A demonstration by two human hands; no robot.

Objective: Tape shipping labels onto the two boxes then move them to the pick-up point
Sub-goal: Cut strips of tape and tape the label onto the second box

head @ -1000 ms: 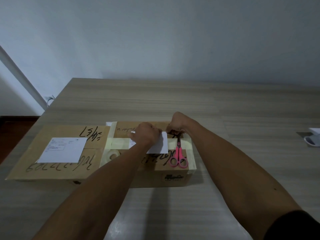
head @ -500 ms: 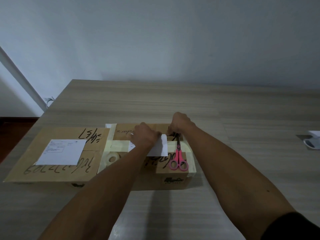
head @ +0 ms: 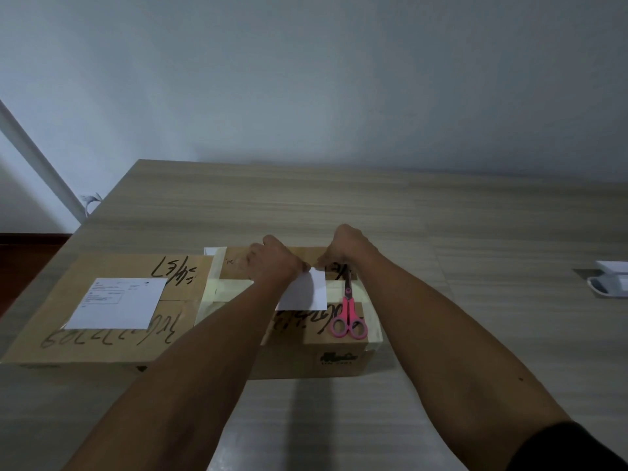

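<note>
I see two cardboard boxes side by side at the near edge of the counter: the left box already carries its label, apparently so only the right box needs work. My left hand lies curled on the second label, pinning it flat to the lid, while my right hand is bunched with its fingertips at the label's far corner — I judge it is pressing tape down, though I cannot make out any strip. The pink scissors rest just beside the label, within reach for the next cut.
</note>
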